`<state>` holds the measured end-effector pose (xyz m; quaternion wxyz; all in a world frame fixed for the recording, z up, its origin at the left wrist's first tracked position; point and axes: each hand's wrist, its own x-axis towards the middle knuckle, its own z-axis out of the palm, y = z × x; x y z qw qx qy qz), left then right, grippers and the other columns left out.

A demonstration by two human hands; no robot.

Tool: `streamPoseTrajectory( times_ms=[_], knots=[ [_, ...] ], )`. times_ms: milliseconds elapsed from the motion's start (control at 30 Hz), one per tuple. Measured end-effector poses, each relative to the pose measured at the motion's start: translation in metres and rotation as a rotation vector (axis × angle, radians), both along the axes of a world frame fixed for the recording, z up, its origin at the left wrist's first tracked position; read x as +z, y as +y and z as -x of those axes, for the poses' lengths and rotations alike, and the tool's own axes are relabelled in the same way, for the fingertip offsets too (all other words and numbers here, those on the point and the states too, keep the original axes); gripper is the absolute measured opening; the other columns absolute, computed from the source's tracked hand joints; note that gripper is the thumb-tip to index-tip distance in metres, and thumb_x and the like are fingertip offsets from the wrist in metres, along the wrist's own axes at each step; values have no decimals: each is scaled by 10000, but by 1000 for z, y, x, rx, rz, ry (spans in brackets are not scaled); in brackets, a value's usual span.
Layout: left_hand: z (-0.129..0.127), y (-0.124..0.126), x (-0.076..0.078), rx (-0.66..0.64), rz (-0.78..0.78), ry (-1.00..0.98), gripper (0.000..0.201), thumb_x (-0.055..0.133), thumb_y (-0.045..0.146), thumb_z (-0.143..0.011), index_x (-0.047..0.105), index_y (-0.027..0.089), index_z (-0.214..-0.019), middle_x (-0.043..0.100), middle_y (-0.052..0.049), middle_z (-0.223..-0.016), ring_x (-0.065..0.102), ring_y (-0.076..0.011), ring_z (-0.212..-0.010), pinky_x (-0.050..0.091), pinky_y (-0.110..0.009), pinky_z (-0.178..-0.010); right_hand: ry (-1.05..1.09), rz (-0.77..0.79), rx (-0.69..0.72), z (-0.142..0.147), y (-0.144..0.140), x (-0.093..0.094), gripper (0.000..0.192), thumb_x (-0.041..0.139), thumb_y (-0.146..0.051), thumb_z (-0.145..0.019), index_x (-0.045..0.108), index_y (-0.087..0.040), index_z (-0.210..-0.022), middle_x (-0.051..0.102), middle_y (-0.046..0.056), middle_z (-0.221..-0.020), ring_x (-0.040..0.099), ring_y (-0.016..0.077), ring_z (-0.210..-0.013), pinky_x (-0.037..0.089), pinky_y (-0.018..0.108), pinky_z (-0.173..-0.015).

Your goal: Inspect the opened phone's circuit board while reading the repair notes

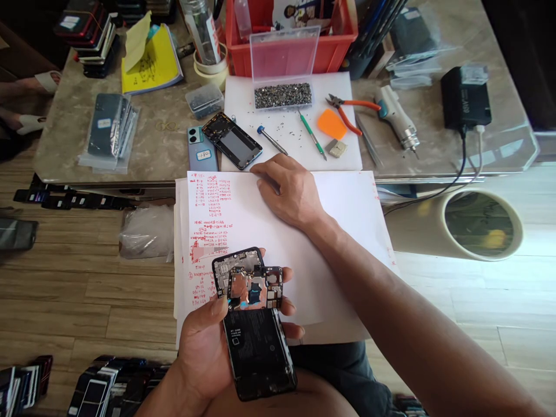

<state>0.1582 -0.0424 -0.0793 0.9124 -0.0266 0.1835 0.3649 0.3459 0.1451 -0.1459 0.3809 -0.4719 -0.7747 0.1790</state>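
Observation:
My left hand (pixel 208 341) holds an opened black phone (pixel 256 341) over my lap, back cover off, battery showing. A loose circuit board (pixel 256 286) lies across its top end under my thumb and fingertips. My right hand (pixel 289 188) stretches forward, palm down, resting on a white sheet with red handwriting (pixel 208 231); its fingers are nearly closed and seem to hold nothing. Just beyond its fingertips lie a black phone frame (pixel 232 141) and a blue-tipped screwdriver (pixel 271 139).
A white mat (pixel 347 156) on the low table carries a clear box of small screws (pixel 282 95), a green tool (pixel 311 135), an orange pick (pixel 332 123) and orange-handled cutters (pixel 351 113). A red bin (pixel 330 49), a blue phone back (pixel 200 149), stacked phones (pixel 108 124) and a white tube (pixel 460 223) surround it.

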Motion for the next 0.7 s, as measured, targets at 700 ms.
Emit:
streamPoseTrajectory(
  times_ms=[700],
  knots=[
    [-2,2,2,1,-14,30,581,719,483,-959,716,155,-1438,816,-145,-1258,788,-285,-1173,573,-414,-1106,-3,20,3,0,0,2,339,518,-184,-986,791,-212,-1185,747,94,-1083,681,276,-1008,546,433,-913]
  ],
)
